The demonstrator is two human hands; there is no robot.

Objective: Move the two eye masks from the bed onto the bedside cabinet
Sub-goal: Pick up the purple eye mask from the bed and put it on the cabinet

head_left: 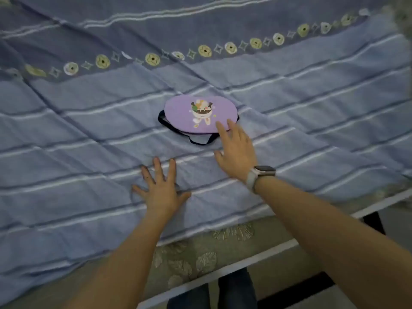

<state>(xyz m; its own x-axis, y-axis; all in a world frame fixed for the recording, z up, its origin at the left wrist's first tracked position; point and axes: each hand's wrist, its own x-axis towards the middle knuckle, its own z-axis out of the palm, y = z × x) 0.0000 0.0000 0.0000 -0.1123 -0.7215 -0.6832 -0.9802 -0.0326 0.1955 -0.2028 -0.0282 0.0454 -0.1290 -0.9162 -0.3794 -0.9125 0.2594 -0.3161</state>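
Note:
A purple eye mask (189, 112) with a cartoon print and a dark strap lies flat on the blue striped bedspread (89, 130), near the middle of the view. My right hand (234, 152), with a watch on the wrist, hovers open at the mask's near right edge, fingertips touching or just over it. My left hand (160, 188) rests flat on the bedspread with fingers spread, below and left of the mask, holding nothing. Only one eye mask is in view, and the bedside cabinet is out of sight.
The bed's near edge shows a grey leaf-patterned mattress side (200, 259) and a white frame rail (223, 273). My legs (223, 295) stand against it at the bottom. A band of embroidered flowers (200, 51) crosses the bedspread farther back.

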